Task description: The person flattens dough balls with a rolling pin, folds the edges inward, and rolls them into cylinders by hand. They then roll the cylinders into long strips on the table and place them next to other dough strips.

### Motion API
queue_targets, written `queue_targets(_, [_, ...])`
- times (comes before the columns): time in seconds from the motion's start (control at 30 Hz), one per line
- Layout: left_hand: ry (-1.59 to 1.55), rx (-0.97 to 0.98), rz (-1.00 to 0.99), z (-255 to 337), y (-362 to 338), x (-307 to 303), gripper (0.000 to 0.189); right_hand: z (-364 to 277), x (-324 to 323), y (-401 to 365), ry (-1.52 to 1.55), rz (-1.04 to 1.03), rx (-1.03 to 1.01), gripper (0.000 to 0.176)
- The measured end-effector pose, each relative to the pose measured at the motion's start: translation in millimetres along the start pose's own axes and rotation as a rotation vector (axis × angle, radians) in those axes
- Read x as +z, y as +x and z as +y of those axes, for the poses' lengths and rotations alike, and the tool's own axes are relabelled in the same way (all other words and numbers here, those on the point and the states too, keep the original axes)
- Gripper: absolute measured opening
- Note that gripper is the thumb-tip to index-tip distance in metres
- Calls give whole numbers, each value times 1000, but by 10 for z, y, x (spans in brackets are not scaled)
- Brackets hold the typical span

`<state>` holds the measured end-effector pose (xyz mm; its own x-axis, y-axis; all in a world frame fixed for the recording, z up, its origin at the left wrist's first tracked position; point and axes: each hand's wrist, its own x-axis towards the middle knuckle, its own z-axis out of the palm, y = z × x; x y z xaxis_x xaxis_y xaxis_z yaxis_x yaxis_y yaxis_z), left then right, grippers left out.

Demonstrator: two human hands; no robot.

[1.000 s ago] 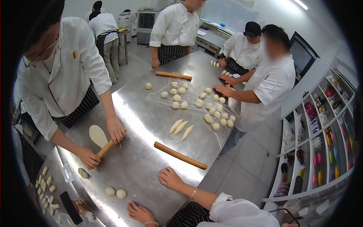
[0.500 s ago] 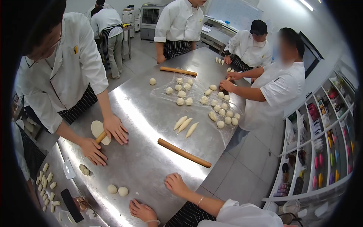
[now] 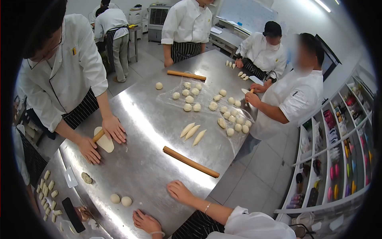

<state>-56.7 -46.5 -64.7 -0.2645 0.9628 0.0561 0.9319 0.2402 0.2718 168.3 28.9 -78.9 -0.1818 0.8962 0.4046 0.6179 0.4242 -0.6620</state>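
Note:
My left hand [image 3: 146,222] rests on the steel table [image 3: 139,167] at the bottom, fingers slightly apart, holding nothing. Farther right, my right hand [image 3: 181,192] lies on the table edge with loosely bent fingers and nothing in it. Two round dough balls [image 3: 120,200] sit just beyond my left hand. A long wooden rolling pin [image 3: 191,161] lies beyond my right hand, with several pointed dough pieces [image 3: 192,132] behind it.
At left a co-worker's hands press a small rolling pin [image 3: 98,136] over flat dough [image 3: 106,142]. Small dough pieces [image 3: 47,192] and a dark phone-like object [image 3: 73,215] lie lower left. Dough balls [image 3: 195,91] on plastic, another rolling pin [image 3: 186,75] and co-workers are farther back.
The left co-worker's pin and hands have shifted across the dough. The right co-worker's hands have moved apart, with a flat white piece beside them. The view has shifted slightly; my hands stay resting.

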Motion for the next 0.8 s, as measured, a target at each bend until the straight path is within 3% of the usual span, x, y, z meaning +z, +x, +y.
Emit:
queue_targets(0.13, [-12,-5,-4,-8,-24,-8,54,-578,132,-210,-293,-66,7,20])
queue_targets(0.23, [-12,7,8,-4,-9,-5,53,-547,360,262,-419,-66,85,18])
queue_targets(0.4, [-27,7,7,10,-29,-49,53,-178,371,996,-405,-138,6,17])
queue_targets(0.47, [-29,-17,-16,40,-5,-85,53,59,102,832,-353,-89,75,16])
queue_targets(0.53, [-30,-15,-18,61,9,-131,52,29,-81,286,-298,89,186,14])
queue_targets(0.6, [-39,-25,-18,95,0,-123,52,-231,-10,-189,-303,40,236,12])
queue_targets(0.7, [-28,2,6,33,-19,-72,53,-738,325,-196,-275,-166,37,18])
queue_targets(0.8, [-26,35,51,-7,20,11,54,-628,595,470,-365,-264,-75,27])
